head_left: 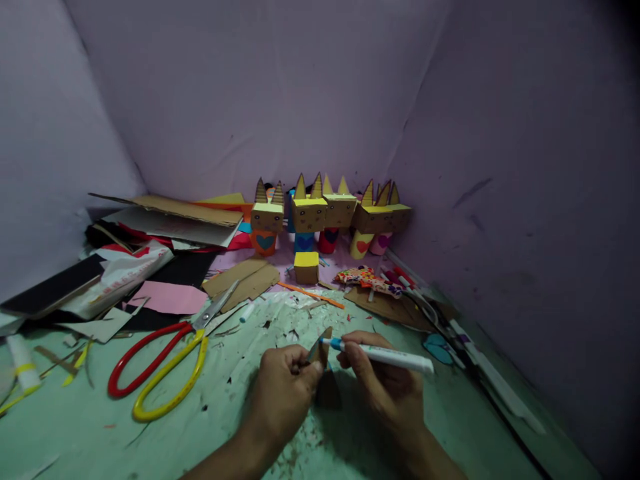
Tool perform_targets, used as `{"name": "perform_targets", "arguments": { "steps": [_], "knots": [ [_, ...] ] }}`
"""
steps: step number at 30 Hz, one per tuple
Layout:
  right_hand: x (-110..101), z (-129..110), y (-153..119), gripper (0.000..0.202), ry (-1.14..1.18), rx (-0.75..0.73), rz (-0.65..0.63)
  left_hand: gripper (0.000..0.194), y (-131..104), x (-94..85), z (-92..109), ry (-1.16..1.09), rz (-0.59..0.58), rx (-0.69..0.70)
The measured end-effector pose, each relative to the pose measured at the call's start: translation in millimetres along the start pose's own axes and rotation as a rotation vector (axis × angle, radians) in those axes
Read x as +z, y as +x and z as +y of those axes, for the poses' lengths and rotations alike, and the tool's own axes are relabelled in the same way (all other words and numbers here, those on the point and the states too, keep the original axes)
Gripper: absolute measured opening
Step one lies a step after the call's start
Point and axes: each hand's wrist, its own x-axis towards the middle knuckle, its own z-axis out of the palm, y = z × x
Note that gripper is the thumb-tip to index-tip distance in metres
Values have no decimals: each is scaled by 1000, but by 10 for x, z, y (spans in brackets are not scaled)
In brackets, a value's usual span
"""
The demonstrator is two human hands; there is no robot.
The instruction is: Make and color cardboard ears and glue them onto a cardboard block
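My left hand [287, 383] pinches a small pointed cardboard piece [326, 349], holding it upright above the table. In my right hand [389, 387] is a white marker [400, 358] with a blue end, its tip touching or very near the cardboard's edge. Below my left fingertips there is another dark brown cardboard piece [329, 392], partly in shadow. Scissors [199, 325] with one red and one yellow handle lie to the left, blades pointing away from me. A small cardboard box [307, 270] with a yellow top sits beyond my hands.
Several box-headed cardboard figures [310, 217] with pointed ears and paper hearts stand at the back. Cardboard sheets [185, 210], pink paper [170, 297] and scraps pile up at left. Patterned fabric [367, 279], a cardboard offcut [395, 310] and a black cable [493, 403] lie at right.
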Motion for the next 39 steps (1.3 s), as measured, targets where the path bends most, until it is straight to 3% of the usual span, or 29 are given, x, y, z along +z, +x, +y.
{"name": "perform_targets", "arguments": {
  "steps": [11, 20, 39],
  "knots": [
    [-40, 31, 87, 9, -25, 93, 148, 21, 5, 3, -37, -23, -17, 8],
    [-27, 9, 71, 8, -59, 47, 220, 24, 11, -7, -54, -26, -5, 6],
    [-2, -15, 26, 8, -20, -59, 0, 24, 2, -2, -22, -21, 13, 1]
  ]
}}
